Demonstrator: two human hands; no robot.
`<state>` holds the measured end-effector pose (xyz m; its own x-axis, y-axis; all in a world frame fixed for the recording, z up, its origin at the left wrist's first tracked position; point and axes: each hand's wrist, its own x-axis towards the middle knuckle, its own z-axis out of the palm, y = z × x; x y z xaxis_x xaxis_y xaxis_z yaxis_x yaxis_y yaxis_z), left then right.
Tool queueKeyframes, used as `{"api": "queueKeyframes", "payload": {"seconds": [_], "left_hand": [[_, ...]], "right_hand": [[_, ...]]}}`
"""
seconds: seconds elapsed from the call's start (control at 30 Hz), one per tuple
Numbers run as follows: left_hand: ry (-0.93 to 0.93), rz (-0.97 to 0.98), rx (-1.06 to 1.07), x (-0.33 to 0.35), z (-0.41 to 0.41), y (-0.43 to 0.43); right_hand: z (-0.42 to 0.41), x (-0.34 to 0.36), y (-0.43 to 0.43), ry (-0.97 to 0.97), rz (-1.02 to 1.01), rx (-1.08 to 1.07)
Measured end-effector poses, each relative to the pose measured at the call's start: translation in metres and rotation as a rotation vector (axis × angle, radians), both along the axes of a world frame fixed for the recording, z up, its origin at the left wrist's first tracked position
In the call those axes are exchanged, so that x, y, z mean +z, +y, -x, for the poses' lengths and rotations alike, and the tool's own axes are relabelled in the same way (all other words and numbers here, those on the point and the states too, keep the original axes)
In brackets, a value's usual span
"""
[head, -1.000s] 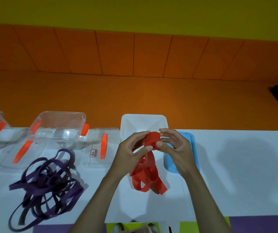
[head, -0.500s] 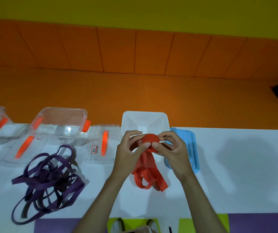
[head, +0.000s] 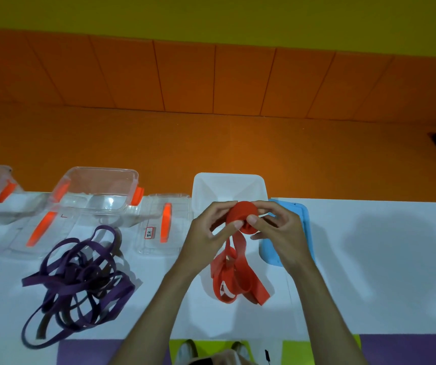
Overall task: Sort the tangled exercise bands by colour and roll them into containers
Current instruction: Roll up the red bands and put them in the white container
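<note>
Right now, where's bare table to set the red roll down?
Widest bare patch: white table right of the blue lid, out to the frame edge. A narrower strip lies between the purple tangle and the red band, partly under the left forearm. Crowded: the far edge, lined with clear containers, clear lid, white container.

This looks like a gym or activity room, though little of it shows. The far wall carries orange panels (head: 185, 75) under a yellow band (head: 211, 11), and the orange floor (head: 211, 143) runs below. A purple floor mat (head: 409, 349) and a green floor mat (head: 293, 351) lie near a white table (head: 369, 259) bearing purple exercise bands (head: 80, 280).
</note>
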<state>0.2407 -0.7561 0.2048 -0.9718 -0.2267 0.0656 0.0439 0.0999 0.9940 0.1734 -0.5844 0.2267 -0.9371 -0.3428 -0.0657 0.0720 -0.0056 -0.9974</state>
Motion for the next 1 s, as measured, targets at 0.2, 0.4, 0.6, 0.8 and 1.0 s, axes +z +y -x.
{"api": "queueKeyframes", "payload": {"seconds": [0.2,0.4,0.6,0.8,1.0], "left_hand": [[0.079,0.006,0.016,0.010,0.007,-0.004],[0.140,-0.039,0.116,0.016,0.011,0.003],[0.144,0.079,0.068,0.012,0.013,0.003],[0.123,-0.020,0.022,0.006,0.012,-0.008],[0.157,-0.161,0.084,0.016,0.012,-0.007]], "right_hand": [[0.002,0.006,-0.003,-0.037,0.140,-0.011],[0.002,0.001,0.003,-0.100,0.166,0.212],[0.007,0.008,0.004,-0.007,0.090,0.085],[0.002,0.000,-0.001,-0.052,0.185,0.073],[0.001,0.004,0.002,-0.117,0.194,0.147]]}}
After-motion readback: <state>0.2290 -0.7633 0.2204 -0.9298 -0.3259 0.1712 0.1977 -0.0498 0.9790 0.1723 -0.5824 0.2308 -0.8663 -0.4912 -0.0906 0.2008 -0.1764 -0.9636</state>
